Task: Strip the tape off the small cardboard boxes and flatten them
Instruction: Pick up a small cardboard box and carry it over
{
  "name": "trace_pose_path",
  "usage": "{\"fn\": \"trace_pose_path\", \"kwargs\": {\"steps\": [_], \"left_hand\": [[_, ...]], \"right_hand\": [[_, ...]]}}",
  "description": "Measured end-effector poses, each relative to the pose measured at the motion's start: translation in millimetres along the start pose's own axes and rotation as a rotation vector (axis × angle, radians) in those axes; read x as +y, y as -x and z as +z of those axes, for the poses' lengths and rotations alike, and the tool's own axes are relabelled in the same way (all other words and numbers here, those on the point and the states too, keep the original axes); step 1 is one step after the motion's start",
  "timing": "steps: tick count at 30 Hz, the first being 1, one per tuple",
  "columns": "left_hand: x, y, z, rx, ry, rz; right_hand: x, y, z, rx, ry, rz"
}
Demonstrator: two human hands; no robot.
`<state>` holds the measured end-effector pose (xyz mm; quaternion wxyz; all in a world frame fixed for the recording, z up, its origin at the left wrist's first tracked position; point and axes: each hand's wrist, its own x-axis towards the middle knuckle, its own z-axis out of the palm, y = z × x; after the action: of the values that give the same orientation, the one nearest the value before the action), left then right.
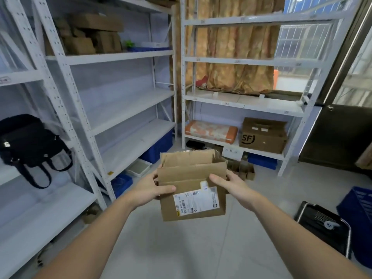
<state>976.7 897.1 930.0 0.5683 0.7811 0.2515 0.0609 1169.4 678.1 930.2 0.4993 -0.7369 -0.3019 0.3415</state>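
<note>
A small brown cardboard box [187,178] hangs in the air at the middle of the head view, its flaps standing open at the top. A white shipping label [196,200] is stuck on the near face. My left hand [150,191] grips the box's left side, thumb across the front face. At the right side, my right hand [234,186] holds the box with its thumb on the front and its fingers behind, hidden. A short white scrap [204,185], maybe tape, sits just above the label.
White metal shelving [120,57] stands left and ahead. A black backpack [30,146] hangs at left. An SF-marked carton [263,135] and orange package [211,130] sit on a low shelf. Small cardboard pieces [241,169] lie on the floor behind. Blue crate [358,210] and black basket [324,224] at right.
</note>
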Motion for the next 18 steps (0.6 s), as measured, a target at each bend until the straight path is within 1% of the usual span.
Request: {"fn": "trace_pose_path", "kwargs": {"steps": [2, 5, 7, 9, 12, 16, 18], "left_hand": [[-7.0, -37.9, -22.1, 0.043, 0.007, -0.008], [-15.9, -94.0, -56.5, 0.051, 0.007, -0.01], [-21.5, -129.8, -76.3, 0.07, 0.015, -0.014], [-28.6, -165.5, -92.9, 0.1, 0.027, -0.009], [-35.1, -219.7, -111.5, 0.14, 0.042, 0.01], [-41.0, -302.7, -129.6, 0.169, 0.174, -0.018], [-45.9, -347.2, -139.2, 0.194, 0.221, -0.045]], "right_hand": [[-9.5, -42.2, 13.1, 0.084, 0.003, -0.033], [-9.5, -113.4, 28.5, 0.192, -0.031, -0.036], [-9.6, -154.4, 33.5, 0.229, -0.071, -0.027], [-17.5, -187.8, 38.7, 0.225, -0.164, -0.021], [-18.3, -245.0, 43.0, 0.195, -0.21, 0.021], [-5.7, -339.2, 43.7, 0.193, -0.302, 0.097], [-0.9, -386.5, 41.1, 0.174, -0.327, 0.098]]}}
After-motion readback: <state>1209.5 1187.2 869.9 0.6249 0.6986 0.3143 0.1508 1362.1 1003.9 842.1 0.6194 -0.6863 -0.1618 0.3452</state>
